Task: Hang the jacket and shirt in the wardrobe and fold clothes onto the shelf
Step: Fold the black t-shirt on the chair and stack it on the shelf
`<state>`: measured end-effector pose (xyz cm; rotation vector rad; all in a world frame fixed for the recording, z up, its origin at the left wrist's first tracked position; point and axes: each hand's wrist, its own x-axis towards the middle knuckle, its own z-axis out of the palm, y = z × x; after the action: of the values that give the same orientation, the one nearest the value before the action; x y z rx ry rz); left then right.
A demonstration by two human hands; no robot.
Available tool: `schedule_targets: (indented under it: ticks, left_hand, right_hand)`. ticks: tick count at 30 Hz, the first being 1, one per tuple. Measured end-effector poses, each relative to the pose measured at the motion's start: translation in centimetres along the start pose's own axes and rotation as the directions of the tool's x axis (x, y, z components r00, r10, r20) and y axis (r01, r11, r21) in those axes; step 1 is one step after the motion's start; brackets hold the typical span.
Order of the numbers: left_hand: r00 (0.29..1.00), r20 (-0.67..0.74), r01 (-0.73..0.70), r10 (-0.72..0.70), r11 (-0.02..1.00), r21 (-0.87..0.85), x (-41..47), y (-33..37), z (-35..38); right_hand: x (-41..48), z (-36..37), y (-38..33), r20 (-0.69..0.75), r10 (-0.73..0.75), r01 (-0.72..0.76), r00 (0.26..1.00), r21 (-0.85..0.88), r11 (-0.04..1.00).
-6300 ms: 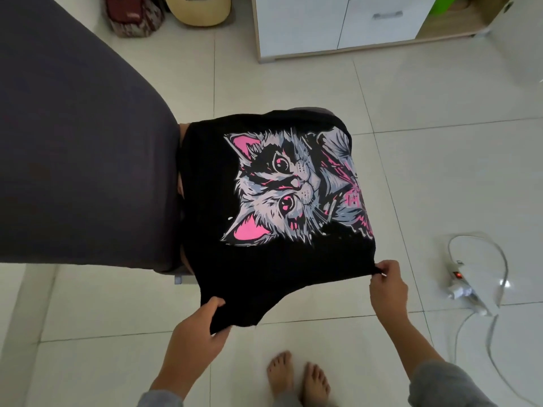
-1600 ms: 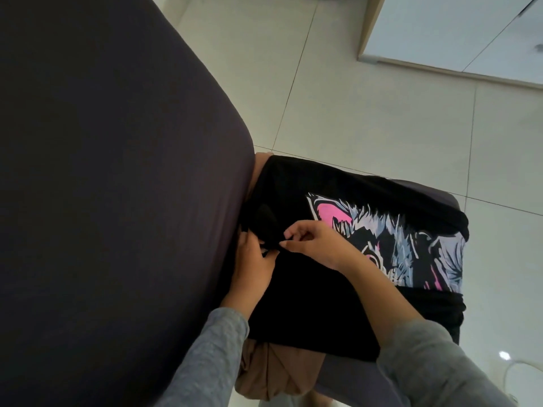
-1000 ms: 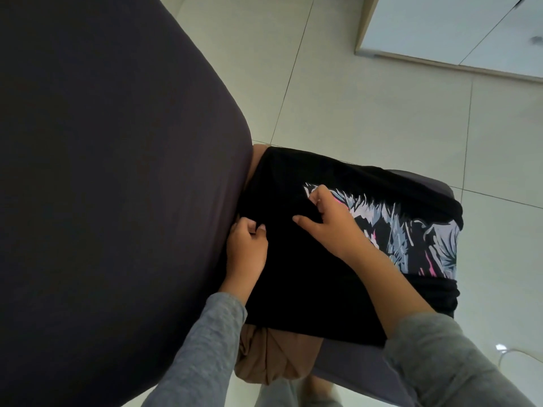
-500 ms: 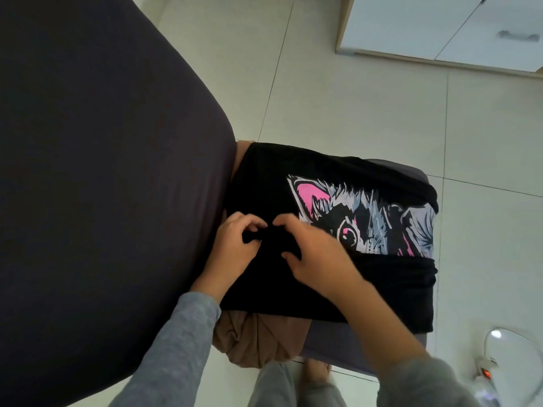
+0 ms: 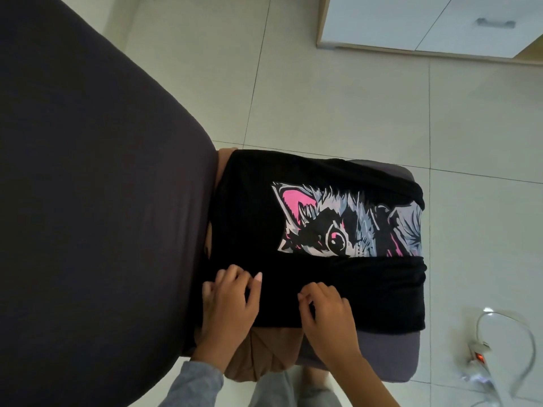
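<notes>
Grey stool; left hand, right hand on T-shirt

Black T-shirt up top, plain and dark, and there's the cat print: hot pink ear, pink eye, fur streaked pale grey and white with black outlines. Under it, a tan-brown garment peeks out. The stool shows mid grey. Big charcoal bed cover fills the left. Floor is pale cream tile with thin dark grout lines. White cabinet, light wood edge, grey handle. Heather-grey sleeve. White power strip, red light glowing.
</notes>
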<state>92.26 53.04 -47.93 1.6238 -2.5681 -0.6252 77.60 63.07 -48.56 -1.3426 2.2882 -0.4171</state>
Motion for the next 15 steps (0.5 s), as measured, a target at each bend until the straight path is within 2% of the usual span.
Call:
schedule_targets:
  ticks: [2, 6, 12, 15]
  left_hand:
    - [0.998, -0.043, 0.046, -0.047, 0.999, -0.009, 0.9, -0.2, -0.3]
    - [0.995, -0.100, 0.008, -0.013, 0.999, -0.043, 3.8, 0.8, -1.0]
    - [0.987, 0.036, -0.151, 0.155, 0.984, -0.096, 9.9, 6.1, 0.3]
    - [0.964, 0.096, -0.231, 0.249, 0.958, -0.169, 13.4, 9.6, 1.2]
  right_hand:
    - [0.4, -0.7, 1.1, -0.030, 0.081, -0.082, 0.996, -0.014, 0.997]
    - [2.7, -2.7, 3.4, -0.108, 0.212, -0.209, 0.971, 0.040, 0.977]
    - [8.6, -5.9, 6.0, -0.096, 0.340, -0.323, 0.936, 0.155, 0.934]
    - [12.4, -7.6, 7.4, -0.148, 0.394, -0.358, 0.907, 0.223, 0.907]
